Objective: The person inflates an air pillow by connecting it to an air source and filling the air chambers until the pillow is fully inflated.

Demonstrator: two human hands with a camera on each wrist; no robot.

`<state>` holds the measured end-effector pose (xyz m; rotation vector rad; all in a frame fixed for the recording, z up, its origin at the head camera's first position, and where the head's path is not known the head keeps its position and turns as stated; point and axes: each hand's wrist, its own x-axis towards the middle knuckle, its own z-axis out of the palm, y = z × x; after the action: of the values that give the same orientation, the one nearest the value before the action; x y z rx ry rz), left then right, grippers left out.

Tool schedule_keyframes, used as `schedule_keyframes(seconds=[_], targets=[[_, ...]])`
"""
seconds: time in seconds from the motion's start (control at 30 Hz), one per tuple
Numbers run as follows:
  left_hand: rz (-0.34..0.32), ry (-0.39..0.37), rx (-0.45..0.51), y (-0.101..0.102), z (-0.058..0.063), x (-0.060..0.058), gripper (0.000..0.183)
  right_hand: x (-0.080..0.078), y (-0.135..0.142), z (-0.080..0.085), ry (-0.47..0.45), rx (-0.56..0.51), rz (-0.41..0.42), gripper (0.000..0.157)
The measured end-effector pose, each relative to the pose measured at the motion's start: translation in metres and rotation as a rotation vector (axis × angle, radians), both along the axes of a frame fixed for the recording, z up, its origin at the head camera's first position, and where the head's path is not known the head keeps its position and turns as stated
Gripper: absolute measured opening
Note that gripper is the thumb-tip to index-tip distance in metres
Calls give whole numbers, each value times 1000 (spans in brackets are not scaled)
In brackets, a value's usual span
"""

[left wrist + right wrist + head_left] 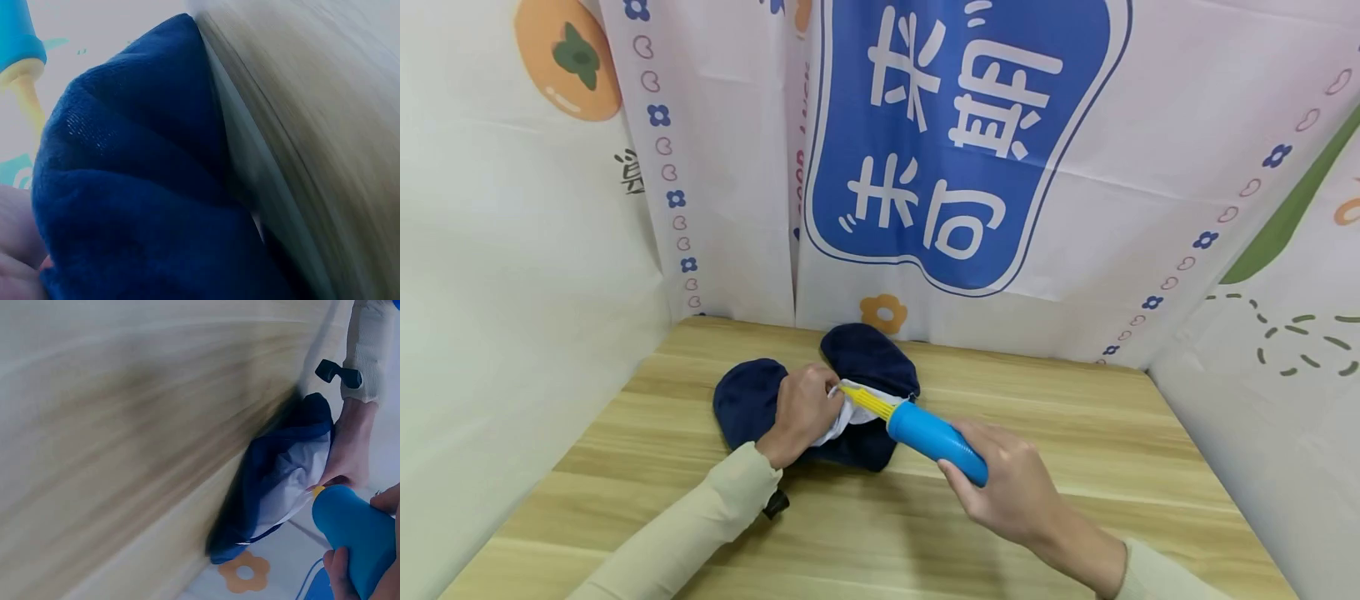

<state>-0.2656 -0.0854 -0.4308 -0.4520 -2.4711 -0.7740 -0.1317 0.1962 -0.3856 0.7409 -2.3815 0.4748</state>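
Note:
A dark navy, plush neck pillow [859,446] lies on the table, its cover parted over a white inner [292,475]. My left hand [805,408] pinches that white inner near the middle of the pillow, its fingertips right at the yellow nozzle [867,400] of a hand pump. My right hand [1011,479] grips the blue hand pump [934,437] round its rear end and points it left toward the left hand. In the left wrist view navy fabric [137,162] fills the middle, with part of the left hand at the lower left edge. The nozzle's tip is hidden by the left fingers.
The wood-grain table [1037,392] stretches in front of me, with white printed sheets [737,208] hanging behind it and at both sides. A small black piece [777,503] sits under the left wrist, by the cream sleeve [700,517].

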Motion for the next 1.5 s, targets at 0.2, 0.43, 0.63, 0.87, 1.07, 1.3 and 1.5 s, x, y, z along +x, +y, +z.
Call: schedule_keyframes(seconds=[0.2, 0.43, 0.63, 0.87, 1.07, 1.3, 1.5], targets=[[-95, -2, -47, -20, 8, -9, 4, -12, -3, -3, -103, -69, 5, 44], [-145, -181, -51, -41, 11, -15, 5, -18, -11, -5, -280, -110, 2, 52], [-140, -133, -21, -46, 21, 12, 13, -14, -12, -3, -449, -235, -36, 50], [-279, -349, 191, -33, 23, 51, 15, -7, -9, 4, -700, -420, -111, 48], [-464, -721, 415, -20, 5, 63, 39, 2, -8, 6, -836, -527, -96, 50], [-482, -1046, 1019, -8, -9, 64, 41, 12, -17, 0, -913, -535, -62, 55], [-399, -1014, 1272, 4, -7, 60, 36, 17, -29, -5, -842, -452, -11, 59]])
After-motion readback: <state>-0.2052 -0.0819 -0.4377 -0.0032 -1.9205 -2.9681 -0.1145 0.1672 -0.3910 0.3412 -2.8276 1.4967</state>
